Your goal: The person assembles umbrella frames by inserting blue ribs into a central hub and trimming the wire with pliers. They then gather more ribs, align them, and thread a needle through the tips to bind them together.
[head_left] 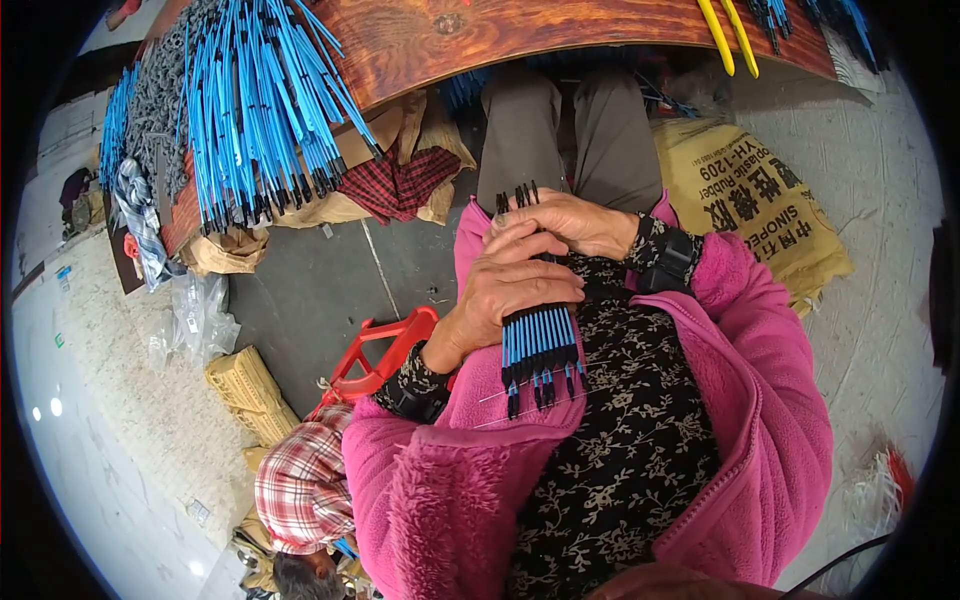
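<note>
A flat row of thin blue rods with black ends (540, 340) lies across my lap, against my pink fleece jacket. Fine wires or threads stick out sideways near its lower end. My left hand (510, 285) is closed over the row's middle, fingers laid across the rods. Farther off, my right hand (580, 222) is closed around the upper part, where several black tips poke out beyond the fingers. Both hands touch each other and hide the rods' middle stretch.
A reddish wooden table (480, 40) ahead bears a large pile of blue rods (260, 110), a grey tangled heap (160, 100) and a yellow-handled tool (728, 40). A yellow sack (750, 190) lies right. A red stool (385, 350) and a person in plaid (305, 480) are left.
</note>
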### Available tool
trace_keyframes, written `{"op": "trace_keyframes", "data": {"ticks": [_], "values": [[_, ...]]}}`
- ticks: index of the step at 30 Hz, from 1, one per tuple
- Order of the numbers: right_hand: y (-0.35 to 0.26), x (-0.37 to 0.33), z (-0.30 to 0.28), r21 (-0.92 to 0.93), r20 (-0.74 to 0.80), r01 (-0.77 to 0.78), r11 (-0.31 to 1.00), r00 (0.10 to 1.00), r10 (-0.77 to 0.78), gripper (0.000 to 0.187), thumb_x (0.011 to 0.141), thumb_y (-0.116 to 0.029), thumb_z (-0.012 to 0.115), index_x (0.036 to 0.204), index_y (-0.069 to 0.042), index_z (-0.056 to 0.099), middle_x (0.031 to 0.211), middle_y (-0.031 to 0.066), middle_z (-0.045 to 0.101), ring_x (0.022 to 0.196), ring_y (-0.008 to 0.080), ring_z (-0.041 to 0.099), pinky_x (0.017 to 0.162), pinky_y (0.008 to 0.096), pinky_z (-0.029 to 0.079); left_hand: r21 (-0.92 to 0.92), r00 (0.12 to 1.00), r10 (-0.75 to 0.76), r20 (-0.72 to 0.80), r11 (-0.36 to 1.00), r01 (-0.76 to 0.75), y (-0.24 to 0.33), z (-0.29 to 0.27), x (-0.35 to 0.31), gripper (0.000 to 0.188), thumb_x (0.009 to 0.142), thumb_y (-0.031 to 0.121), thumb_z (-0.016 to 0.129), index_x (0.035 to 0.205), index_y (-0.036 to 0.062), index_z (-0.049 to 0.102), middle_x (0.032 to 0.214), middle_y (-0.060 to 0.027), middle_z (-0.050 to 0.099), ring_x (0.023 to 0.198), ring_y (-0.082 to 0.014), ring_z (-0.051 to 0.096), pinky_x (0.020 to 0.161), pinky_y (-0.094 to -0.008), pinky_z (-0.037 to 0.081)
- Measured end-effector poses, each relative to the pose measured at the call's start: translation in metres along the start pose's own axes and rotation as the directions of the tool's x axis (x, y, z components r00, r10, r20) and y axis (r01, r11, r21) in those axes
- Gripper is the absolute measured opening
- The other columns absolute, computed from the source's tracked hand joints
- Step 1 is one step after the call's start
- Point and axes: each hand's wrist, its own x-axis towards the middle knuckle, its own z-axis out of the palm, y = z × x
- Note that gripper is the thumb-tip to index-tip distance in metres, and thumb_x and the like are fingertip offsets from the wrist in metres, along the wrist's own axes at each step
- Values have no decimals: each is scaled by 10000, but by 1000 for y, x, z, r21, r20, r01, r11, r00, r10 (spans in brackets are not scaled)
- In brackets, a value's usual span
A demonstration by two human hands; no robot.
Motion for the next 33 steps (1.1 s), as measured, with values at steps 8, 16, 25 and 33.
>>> {"op": "trace_keyframes", "data": {"ticks": [8, 16, 25, 33], "values": [[16, 7, -12, -45, -36, 75, 996, 996, -77, 200, 953, -225, 651, 993, -31, 683, 936, 0, 660, 851, 67, 588, 778, 226, 477, 181, 986, -161, 42, 972, 151, 21, -10, 4, 228, 738, 237, 749, 955, 167, 769, 1037, 27, 744, 1168, -261, 559, 1133, -483, 296], [13, 4, -6, 14, -26, 85, 996, 996, -85, 225, 946, -258, 664, 896, -39, 673, 847, -18, 626, 818, 70, 557, 791, 243, 446, 8, 974, -211, 85, 978, 211, 20, -8, 0, 271, 720, 236, 768, 963, 118, 756, 1104, -27, 731, 1169, -308, 552, 1034, -431, 421], [-8, 0, 1, 9, 71, -49, 999, 996, 48, 282, 950, -244, 635, 1025, 19, 706, 985, 72, 708, 888, 123, 637, 789, 234, 509, -124, 988, 9, 153, 992, 10, -4, -11, 9, 233, 738, 225, 724, 906, 66, 747, 1088, -85, 728, 1131, -322, 596, 949, -437, 490], [-11, 8, 1, -37, 107, -43, 998, 993, 47, 323, 963, -271, 615, 1055, 25, 703, 1012, 80, 705, 888, 136, 640, 792, 237, 512, -38, 997, 22, 68, 999, -19, -7, -8, 0, 200, 699, 203, 752, 853, 74, 751, 1056, -79, 732, 1138, -311, 612, 928, -408, 515]]}}
